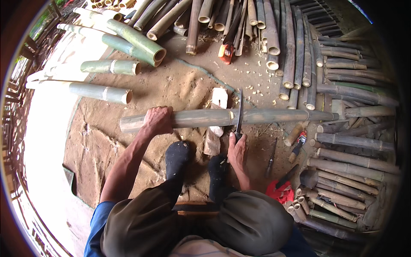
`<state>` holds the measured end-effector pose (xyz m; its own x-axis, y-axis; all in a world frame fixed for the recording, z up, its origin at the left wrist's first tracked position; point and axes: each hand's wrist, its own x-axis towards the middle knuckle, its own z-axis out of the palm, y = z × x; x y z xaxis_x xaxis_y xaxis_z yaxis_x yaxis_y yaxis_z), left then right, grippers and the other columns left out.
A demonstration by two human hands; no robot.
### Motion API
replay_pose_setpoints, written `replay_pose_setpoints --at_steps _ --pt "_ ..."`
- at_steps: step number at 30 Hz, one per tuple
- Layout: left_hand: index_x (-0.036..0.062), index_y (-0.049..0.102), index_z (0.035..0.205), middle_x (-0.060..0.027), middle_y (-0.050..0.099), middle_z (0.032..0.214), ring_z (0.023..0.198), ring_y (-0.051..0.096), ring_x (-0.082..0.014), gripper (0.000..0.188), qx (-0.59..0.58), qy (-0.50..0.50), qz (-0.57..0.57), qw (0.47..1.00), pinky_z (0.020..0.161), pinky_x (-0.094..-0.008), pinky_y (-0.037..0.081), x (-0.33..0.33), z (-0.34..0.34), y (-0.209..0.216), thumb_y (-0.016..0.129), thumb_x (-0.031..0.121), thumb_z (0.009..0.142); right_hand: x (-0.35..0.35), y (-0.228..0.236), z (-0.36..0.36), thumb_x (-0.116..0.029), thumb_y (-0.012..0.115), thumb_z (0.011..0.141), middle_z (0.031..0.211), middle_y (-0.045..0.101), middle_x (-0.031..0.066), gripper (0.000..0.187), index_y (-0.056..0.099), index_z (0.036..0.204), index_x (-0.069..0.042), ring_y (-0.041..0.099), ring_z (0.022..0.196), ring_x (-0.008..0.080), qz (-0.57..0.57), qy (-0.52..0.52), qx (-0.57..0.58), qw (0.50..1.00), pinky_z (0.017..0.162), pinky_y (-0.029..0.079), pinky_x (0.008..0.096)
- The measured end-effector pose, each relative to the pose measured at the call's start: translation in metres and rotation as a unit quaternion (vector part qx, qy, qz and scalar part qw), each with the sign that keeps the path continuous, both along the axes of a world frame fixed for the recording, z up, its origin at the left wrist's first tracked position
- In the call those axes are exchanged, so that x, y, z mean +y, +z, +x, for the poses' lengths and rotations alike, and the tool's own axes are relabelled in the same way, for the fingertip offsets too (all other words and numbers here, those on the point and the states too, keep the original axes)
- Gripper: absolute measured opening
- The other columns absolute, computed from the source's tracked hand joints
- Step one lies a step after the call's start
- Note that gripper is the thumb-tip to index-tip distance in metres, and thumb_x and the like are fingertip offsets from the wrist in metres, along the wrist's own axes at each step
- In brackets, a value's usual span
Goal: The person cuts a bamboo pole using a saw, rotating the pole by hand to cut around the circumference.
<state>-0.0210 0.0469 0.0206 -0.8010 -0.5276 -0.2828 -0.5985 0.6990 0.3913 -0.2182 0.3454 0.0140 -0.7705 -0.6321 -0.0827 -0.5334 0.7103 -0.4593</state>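
Observation:
A long grey-green bamboo pole [197,118] lies crosswise in front of me, over a pale wooden block [220,98]. My left hand [158,120] is closed round the pole near its left end. Held by its black handle in my right hand [238,150] is a knife [240,105] with a long, narrow, dark blade. The blade stands across the pole, just right of a pale ring at a node, its tip pointing away from me. Whether its edge bites into the bamboo, I cannot tell. My dark-socked feet [177,156] rest on the near side of the pole.
Cut green bamboo lengths [132,40] lie at the far left. Stacked bamboo [355,139] lines the right side, more at the back. An orange-handled tool [225,53] lies beyond the pole; a thin dark tool [271,158] and red cloth [280,191] lie right of my feet. Brown sacking [111,150] covers the floor.

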Motion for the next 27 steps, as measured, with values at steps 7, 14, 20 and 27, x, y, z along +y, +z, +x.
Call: replay_pose_setpoints --at_steps 7,14,20,27 --pt "0.0080 0.073 0.102 -0.0153 0.077 0.090 0.088 0.077 -0.0369 0.053 -0.029 -0.025 0.041 0.998 0.078 -0.0494 0.060 -0.012 -0.014 -0.001 0.095 0.029 0.058 0.008 -0.026 -0.014 -0.047 0.059 0.111 0.097 0.072 0.0357 0.052 0.053 0.122 0.003 0.074 0.085 0.0546 -0.061 -0.116 0.023 0.991 0.074 0.055 0.0638" --pt "0.0077 0.079 0.102 -0.0151 0.080 0.091 0.086 0.078 -0.0340 0.056 -0.079 -0.052 0.086 0.992 0.079 -0.0469 0.061 -0.023 -0.013 0.000 0.097 0.032 0.055 0.004 -0.010 -0.017 -0.053 0.058 0.109 0.081 0.074 0.0279 0.050 0.053 0.120 -0.004 0.074 0.074 0.0520 -0.032 -0.058 -0.021 0.998 0.068 0.057 0.0619" --pt "0.0078 0.082 0.105 -0.0134 0.082 0.094 0.086 0.079 -0.0299 0.060 -0.104 -0.066 0.169 0.978 0.078 -0.0442 0.061 -0.040 -0.014 -0.015 0.100 0.030 0.052 -0.005 0.032 -0.002 -0.051 0.059 0.110 0.086 0.074 0.0288 0.050 0.053 0.122 -0.002 0.075 0.077 0.0489 0.088 0.099 -0.036 0.990 0.070 0.058 0.0592" --pt "0.0062 0.081 0.109 -0.0133 0.082 0.099 0.094 0.079 -0.0287 0.066 -0.122 -0.080 0.245 0.958 0.084 -0.0416 0.062 -0.051 -0.013 -0.015 0.102 0.032 0.052 0.000 0.025 0.012 -0.047 0.057 0.111 0.085 0.072 0.0262 0.048 0.053 0.122 0.000 0.070 0.066 0.0460 0.098 0.196 -0.002 0.976 0.069 0.056 0.0606"
